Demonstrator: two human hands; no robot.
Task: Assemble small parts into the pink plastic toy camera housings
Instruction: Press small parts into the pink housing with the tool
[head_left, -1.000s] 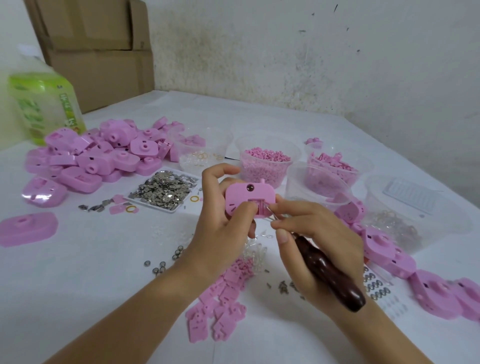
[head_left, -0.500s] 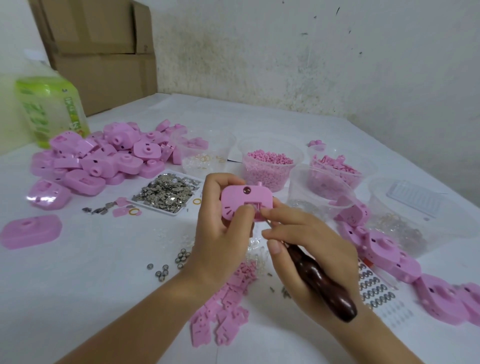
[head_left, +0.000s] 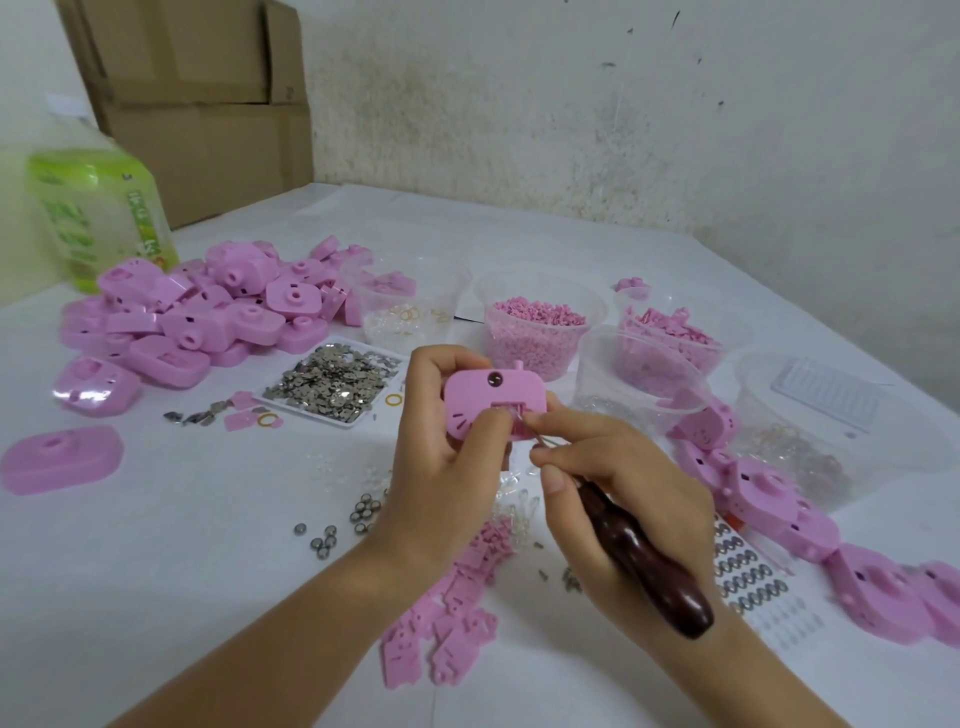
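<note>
1. Holding one pink housing (head_left: 483, 395) upright above the white table (head_left: 156, 519), with the left hand (head_left: 441, 467) curled round it and the thumb across its front.
2. Pinching a dark-handled tool (head_left: 644, 566) pen-fashion in the right hand (head_left: 623, 493), with the thin metal tip at the housing's rectangular slot.
3. Apparently seating a small part in that slot; too small to tell which part, or whether it is fully home.
4. Judging by the table, well under way but far from over: a large pile of housings (head_left: 208, 312) at far left and a row of more (head_left: 779, 499) at right, with no telling which are finished and which are waiting.
5. Plenty of stock to hand: a tray of silvery metal pieces (head_left: 332, 382), a tub of pink pellets (head_left: 540, 327) and flat pink plates (head_left: 447, 613) near the wrists.
6. For writing, only coloured characters on the green bottle (head_left: 98, 218) at far left, too blurred to read; nothing legible on the cardboard boxes (head_left: 208, 104) behind.
</note>
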